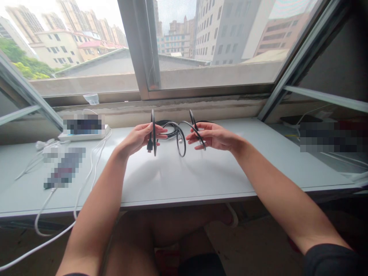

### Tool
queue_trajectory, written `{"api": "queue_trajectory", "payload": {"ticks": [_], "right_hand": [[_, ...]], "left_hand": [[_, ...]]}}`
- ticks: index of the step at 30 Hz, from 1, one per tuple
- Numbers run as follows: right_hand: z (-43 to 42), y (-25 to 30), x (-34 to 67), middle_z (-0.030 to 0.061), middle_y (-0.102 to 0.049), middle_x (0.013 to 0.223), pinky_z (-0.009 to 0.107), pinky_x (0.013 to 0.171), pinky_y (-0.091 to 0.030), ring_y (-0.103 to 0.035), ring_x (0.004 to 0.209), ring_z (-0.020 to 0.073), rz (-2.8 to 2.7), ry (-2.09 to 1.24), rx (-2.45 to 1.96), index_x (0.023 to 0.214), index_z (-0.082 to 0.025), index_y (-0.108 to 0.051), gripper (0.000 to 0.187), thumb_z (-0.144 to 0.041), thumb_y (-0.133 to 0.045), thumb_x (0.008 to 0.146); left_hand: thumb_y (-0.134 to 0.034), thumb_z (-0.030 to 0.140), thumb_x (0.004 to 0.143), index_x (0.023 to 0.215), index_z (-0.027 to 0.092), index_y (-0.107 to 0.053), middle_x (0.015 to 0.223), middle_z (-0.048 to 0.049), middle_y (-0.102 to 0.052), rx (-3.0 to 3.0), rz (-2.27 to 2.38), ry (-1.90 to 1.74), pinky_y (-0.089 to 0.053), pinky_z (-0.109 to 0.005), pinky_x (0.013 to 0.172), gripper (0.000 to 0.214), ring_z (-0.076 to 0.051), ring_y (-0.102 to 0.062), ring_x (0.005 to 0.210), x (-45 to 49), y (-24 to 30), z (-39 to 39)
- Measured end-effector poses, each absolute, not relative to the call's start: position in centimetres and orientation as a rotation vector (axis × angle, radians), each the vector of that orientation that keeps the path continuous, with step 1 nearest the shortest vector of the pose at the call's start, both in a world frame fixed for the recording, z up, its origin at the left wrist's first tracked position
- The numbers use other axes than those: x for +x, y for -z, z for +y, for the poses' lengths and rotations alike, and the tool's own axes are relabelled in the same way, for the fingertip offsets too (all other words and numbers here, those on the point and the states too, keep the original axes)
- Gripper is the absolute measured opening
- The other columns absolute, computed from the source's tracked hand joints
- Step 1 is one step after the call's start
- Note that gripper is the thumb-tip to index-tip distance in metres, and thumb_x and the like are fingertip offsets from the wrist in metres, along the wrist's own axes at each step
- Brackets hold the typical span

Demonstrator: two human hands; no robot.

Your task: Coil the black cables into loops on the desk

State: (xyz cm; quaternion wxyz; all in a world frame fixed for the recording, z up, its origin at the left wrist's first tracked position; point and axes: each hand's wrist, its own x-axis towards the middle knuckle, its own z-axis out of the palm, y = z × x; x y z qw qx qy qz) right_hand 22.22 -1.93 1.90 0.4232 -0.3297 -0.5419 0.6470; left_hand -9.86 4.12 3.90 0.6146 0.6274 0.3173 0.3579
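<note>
A black cable hangs in several loops above the pale grey window ledge, stretched between both hands. My left hand is closed round one loop, with the cable's black plug sticking down below the fingers. My right hand pinches another loop at the cable's other side, fingers curled round it. More of the black cable lies on the ledge just behind the hands. Both forearms reach in from the bottom of the view.
A white power strip sits at the left against the wall, with white cords trailing off the ledge's front edge. Blurred items lie at the left and far right. A window frame rises behind. My knees are below the ledge.
</note>
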Motion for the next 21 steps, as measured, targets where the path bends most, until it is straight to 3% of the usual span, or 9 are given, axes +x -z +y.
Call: {"api": "queue_trajectory", "payload": {"ticks": [6, 9, 13, 21], "right_hand": [[-2.1, -0.9, 19.6, 0.0124, -0.080, 0.109, 0.041, 0.092, -0.061, -0.074, 0.107, 0.0288, -1.590, -1.532, -0.769, 0.102, -0.019, -0.081, 0.042, -0.034, -0.097, 0.066], [-2.0, 0.0, 18.7, 0.0098, -0.080, 0.100, 0.041, 0.090, -0.059, -0.075, 0.101, 0.0282, -1.638, -1.480, -0.717, 0.097, -0.020, -0.084, 0.041, -0.038, -0.098, 0.064], [-2.0, 0.6, 17.6, 0.0074, -0.079, 0.092, 0.040, 0.093, -0.056, -0.074, 0.096, 0.0251, -1.689, -1.373, -0.697, 0.095, -0.019, -0.085, 0.036, -0.046, -0.092, 0.072], [-2.1, 0.3, 17.1, 0.0083, -0.078, 0.089, 0.034, 0.080, -0.055, -0.071, 0.085, 0.0230, -1.740, -1.073, -0.859, 0.093, -0.015, -0.085, 0.041, -0.052, -0.089, 0.073]], "left_hand": [[-0.079, 0.063, 0.083, 0.109, 0.015, -0.079, 0.123, -0.0208, -0.075, 1.488, 0.567, -0.824, -0.056, -0.044, 0.100, 0.054, -0.034, -0.070, 0.124, -5.5, -1.9, 2.5], [-0.078, 0.068, 0.079, 0.116, 0.019, -0.079, 0.120, -0.0168, -0.077, 1.493, 0.506, -0.856, -0.055, -0.042, 0.102, 0.061, -0.033, -0.070, 0.122, -3.5, -0.7, 1.8], [-0.076, 0.072, 0.079, 0.121, 0.022, -0.078, 0.124, -0.0150, -0.076, 1.495, 0.437, -0.877, -0.053, -0.040, 0.104, 0.065, -0.032, -0.067, 0.127, -2.5, -0.2, 1.2], [-0.076, 0.060, 0.087, 0.145, 0.022, -0.065, 0.123, -0.0155, -0.075, 1.559, 0.520, -0.587, -0.055, -0.036, 0.093, 0.069, -0.024, -0.072, 0.108, -4.0, -0.8, 1.5]]}}
